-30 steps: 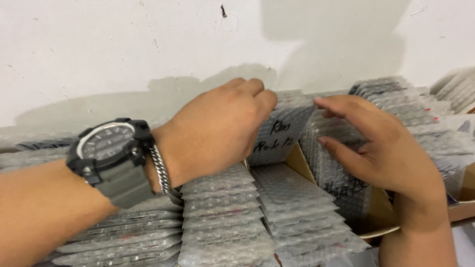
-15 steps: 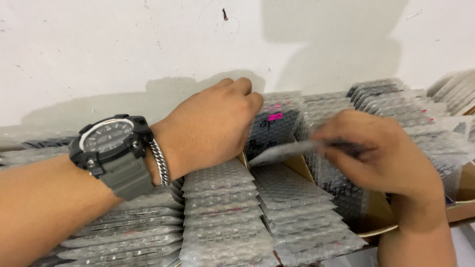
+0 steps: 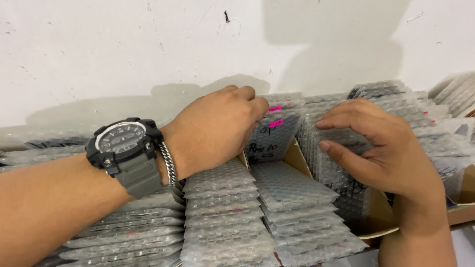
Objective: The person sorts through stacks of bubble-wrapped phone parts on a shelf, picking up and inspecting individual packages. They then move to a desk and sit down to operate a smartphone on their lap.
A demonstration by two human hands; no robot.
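Landmark: cardboard box point(image 3: 297, 154), brown, open-topped, thin-walled, set against a white wall point(image 3: 123, 54).

Left hand point(image 3: 213, 129): curled, fingers hooked over the rear packets at the box's back-left corner, pressing them toward the wall. No full grasp visible. Wrist carries a grey rubber-strapped watch point(image 3: 123, 148) and a metal chain bracelet point(image 3: 168, 163).

Right hand point(image 3: 381, 148): half open, fingers flat against the bubble-wrap packets point(image 3: 336, 163) standing upright at the box's right side; thumb hidden behind them.

Packets: clear, dimpled, flat rectangular pouches, filed in overlapping rows inside and left of the box.
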